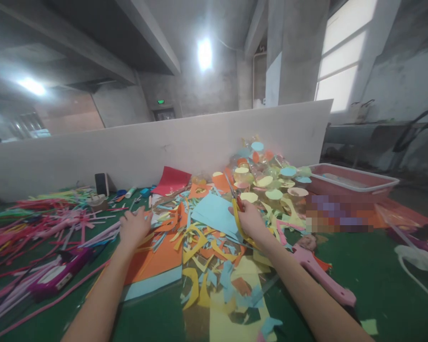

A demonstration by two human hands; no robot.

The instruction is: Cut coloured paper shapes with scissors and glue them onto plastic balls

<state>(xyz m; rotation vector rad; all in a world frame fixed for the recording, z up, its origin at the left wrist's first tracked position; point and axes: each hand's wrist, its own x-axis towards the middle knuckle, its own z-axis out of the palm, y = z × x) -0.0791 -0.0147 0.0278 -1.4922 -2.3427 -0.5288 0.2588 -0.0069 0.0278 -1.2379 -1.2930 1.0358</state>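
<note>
My right hand (255,224) is wrapped around a pair of scissors (237,216) with yellow handles, the blades pointing up and away from me. Just left of it, a light-blue paper sheet (214,211) lies on a heap of cut paper scraps (199,242) in yellow, blue and orange. My left hand (135,227) hovers over or rests on the left edge of the scraps, fingers spread and apparently holding nothing; whether it touches them I cannot tell. Beneath that side are orange sheets (157,263).
Pipe-cleaner-like strips (46,223) and a purple device (60,273) lie left. Clear rounded objects with pastel paper discs (266,181) are heaped behind my right hand. A pink glue-gun-shaped tool (324,275) and a pink bin (353,183) are right. A white panel (164,147) closes the back.
</note>
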